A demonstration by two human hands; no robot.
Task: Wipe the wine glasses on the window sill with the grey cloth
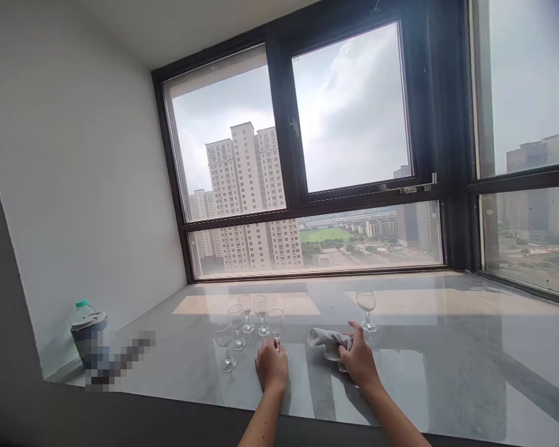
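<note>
My left hand (271, 365) is closed around the stem of a small clear wine glass (275, 319), which stands upright near the sill's middle. Its foot is hidden behind my fingers. Just to the left stands a cluster of several matching upright glasses (223, 335). In my right hand (358, 359) is a bunched light grey cloth (327, 341), pinched between thumb and fingers, with its loose end spreading to the left. One more wine glass (366, 303) stands alone right behind that hand; whether the fingertips touch it I cannot tell.
The glossy grey stone windowsill (190, 372) ends at a front edge below my wrists. A lidded dark cup (89, 332) and a green-capped bottle (82, 307) stand by the left wall, beside a blurred-out patch. Dark-framed windows (317, 214) close off the back and right.
</note>
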